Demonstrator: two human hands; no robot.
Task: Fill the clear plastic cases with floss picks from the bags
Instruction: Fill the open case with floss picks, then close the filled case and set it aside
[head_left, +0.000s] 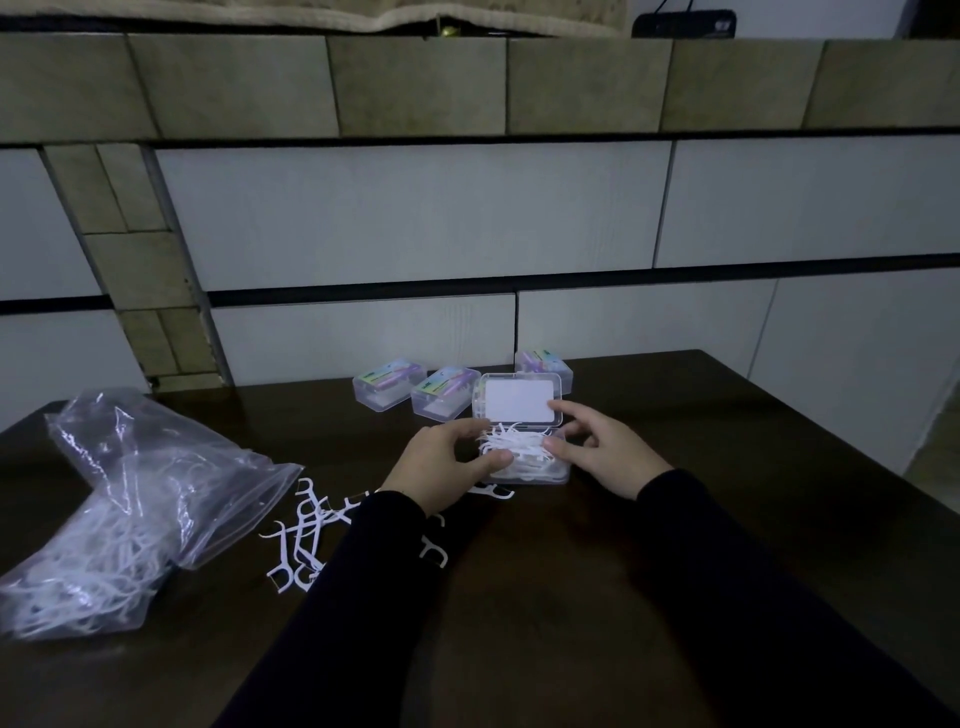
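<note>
White floss picks heap above the rim of the open clear case at mid-surface, where the left hand curls fingers and thumb around the near-left of the heap and the right hand pinches its right side, index finger lying along the raised lid. Judging by the overfull pile, this is the settling step; next the picks, mostly lying across the case's left-right long axis, need pressing flat so the lid closes. Outward lie loose picks, the bag at left, and three closed cases behind.
</note>
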